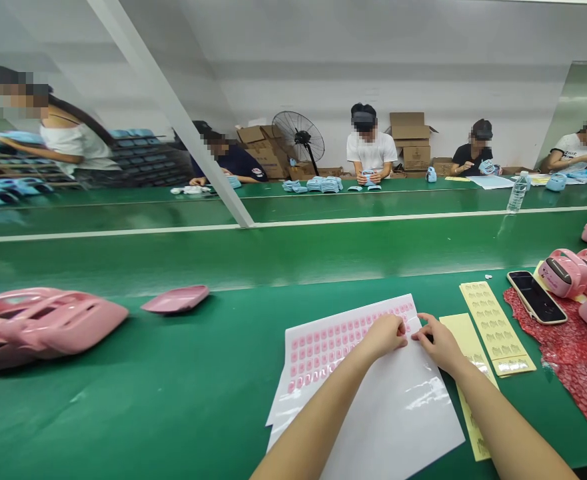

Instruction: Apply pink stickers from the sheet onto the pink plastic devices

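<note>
A white sheet of small pink stickers (pixel 318 343) lies on the green table in front of me, several rows filling its upper part and the lower part bare and glossy. More sheet edges show beneath it on the left. Over the upper right of the sheet, my left hand (pixel 387 333) has its fingers curled in a pinch; what sits in them is too small to make out. Close beside it, my right hand (pixel 440 343) bends thumb and forefinger at the sheet's right edge, seemingly pinching it. A small gap separates the two hands.
Yellow sticker strips (pixel 496 327) lie right of the sheet, near a phone (pixel 537 297) and red bubble wrap (pixel 568 353) with pink toy-like cases (pixel 564 273). Pink shells (pixel 58 327) and a loose pink piece (pixel 177 300) lie left. A bottle (pixel 518 193) stands farther back; several people work opposite.
</note>
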{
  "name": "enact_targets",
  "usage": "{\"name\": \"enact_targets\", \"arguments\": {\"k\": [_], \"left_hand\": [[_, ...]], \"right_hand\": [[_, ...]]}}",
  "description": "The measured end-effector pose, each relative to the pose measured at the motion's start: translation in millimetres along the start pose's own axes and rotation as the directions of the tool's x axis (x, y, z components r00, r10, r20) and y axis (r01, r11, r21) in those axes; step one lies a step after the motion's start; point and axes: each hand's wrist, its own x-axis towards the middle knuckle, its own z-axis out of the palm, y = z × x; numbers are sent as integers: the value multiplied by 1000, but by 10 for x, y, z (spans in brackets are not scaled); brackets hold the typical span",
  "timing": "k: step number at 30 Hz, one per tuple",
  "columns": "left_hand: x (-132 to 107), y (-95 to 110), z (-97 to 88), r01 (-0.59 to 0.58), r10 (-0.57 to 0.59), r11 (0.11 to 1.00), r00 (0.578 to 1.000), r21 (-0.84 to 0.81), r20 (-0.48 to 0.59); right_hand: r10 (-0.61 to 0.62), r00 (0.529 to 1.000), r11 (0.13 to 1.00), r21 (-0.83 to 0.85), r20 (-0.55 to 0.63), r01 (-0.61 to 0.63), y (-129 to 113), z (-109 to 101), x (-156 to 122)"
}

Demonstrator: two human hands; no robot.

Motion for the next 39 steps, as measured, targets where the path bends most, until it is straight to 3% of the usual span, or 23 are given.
{"name": "enact_targets", "arguments": {"k": [10, 19, 28, 39], "left_hand": [[-30, -3, 76, 28, -49, 983, 993, -184, -110], [6, -87, 48, 31, -68, 908, 995, -418, -75], [54, -105, -19, 4, -17, 896, 1000, -444, -25], [86, -74, -69, 64, -53, 948, 998, -313, 44]], "right_hand": [[25, 999, 1000, -13, 24, -24, -34, -19, -2], [20, 1000, 1000, -13, 7, -20, -15, 1, 10], [32, 999, 999, -19, 11, -32, -31, -4, 13], [45, 999, 999, -6, 4, -45, -42, -1, 12]]}}
